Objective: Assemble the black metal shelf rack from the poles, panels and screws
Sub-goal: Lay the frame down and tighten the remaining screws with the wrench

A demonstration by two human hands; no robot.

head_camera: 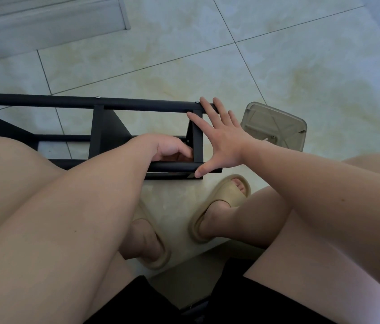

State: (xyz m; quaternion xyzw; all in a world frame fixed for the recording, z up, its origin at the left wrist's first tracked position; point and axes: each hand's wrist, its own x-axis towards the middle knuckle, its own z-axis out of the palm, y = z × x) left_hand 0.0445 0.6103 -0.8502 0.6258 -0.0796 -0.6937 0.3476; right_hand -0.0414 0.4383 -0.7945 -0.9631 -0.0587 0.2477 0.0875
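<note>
The black metal shelf rack [98, 129] lies on its side on the tiled floor in front of my knees. A long pole [67, 102] runs along its far side with two silver screw heads on top. My right hand [219, 136] is spread flat against the rack's right end panel, fingers on the far pole, thumb on the near pole. My left hand [170, 148] reaches inside the rack by that end panel, fingers curled at the inner corner; what they hold is hidden.
A translucent grey plastic box [275, 125] with small parts sits on the floor just right of the rack. My feet in beige slippers [221, 206] rest below the rack. A white skirting or step [51, 22] runs along the top left.
</note>
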